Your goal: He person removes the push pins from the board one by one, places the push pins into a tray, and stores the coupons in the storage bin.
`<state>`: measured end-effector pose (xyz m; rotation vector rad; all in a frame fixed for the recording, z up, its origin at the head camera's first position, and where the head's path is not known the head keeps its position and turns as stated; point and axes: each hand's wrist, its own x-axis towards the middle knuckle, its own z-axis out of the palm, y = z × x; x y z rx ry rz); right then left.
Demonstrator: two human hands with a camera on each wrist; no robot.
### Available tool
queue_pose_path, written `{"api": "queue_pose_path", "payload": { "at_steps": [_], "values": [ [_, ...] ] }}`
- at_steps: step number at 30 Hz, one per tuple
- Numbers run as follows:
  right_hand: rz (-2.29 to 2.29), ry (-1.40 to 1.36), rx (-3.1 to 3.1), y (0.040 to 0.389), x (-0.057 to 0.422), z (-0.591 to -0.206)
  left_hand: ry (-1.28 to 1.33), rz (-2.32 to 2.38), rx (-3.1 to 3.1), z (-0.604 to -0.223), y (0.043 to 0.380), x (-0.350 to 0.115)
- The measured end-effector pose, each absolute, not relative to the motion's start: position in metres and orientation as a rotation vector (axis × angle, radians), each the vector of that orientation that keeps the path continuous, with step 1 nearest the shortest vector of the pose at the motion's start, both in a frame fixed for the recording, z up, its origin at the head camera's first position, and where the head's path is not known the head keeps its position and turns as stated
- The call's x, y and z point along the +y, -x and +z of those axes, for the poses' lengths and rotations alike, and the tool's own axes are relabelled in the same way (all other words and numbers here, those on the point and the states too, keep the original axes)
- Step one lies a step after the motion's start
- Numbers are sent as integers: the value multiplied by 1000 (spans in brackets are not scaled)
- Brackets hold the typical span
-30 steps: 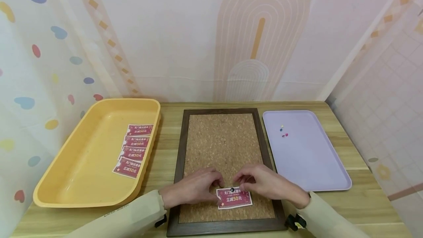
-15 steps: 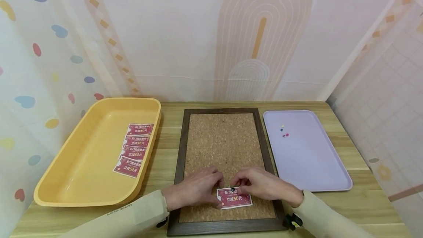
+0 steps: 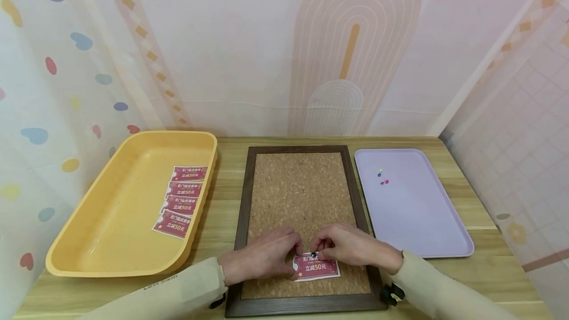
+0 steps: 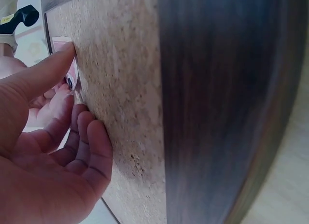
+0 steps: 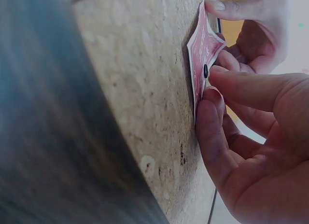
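Observation:
A red paper coupon point(image 3: 317, 269) with a white border lies near the bottom of the framed corkboard point(image 3: 302, 201). My left hand point(image 3: 266, 256) holds its left end, thumb on the lower corner and fingers by the upper one. In the right wrist view the coupon point(image 5: 199, 64) bows, with its corner by the left fingers lifted off the cork. A black thumbtack point(image 5: 206, 71) stands at its top edge. My right hand point(image 3: 351, 247) has thumb and forefinger at either side of this tack, the thumb tip right against its head.
To the left, a yellow tub point(image 3: 120, 201) contains several similar coupons point(image 3: 181, 205). A lilac tray point(image 3: 409, 206) on the right bears a few small coloured tacks point(image 3: 383, 177). The board's dark wooden frame point(image 3: 306, 306) rests on a wood-grain table point(image 3: 231, 177).
My right hand has shifted slightly left, its fingertips closing in around the black tack. The left hand has moved a little right over the coupon's left end.

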<state>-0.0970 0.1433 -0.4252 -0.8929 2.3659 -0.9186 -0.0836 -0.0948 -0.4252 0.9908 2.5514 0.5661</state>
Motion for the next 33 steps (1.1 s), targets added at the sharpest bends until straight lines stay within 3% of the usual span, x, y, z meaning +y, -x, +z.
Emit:
{"api": "queue_pose_path", "payload": {
  "at_steps": [33],
  "values": [
    [-808,906,2441,99,133,-429,-987,991,2407,-435,90,-100]
  ]
}}
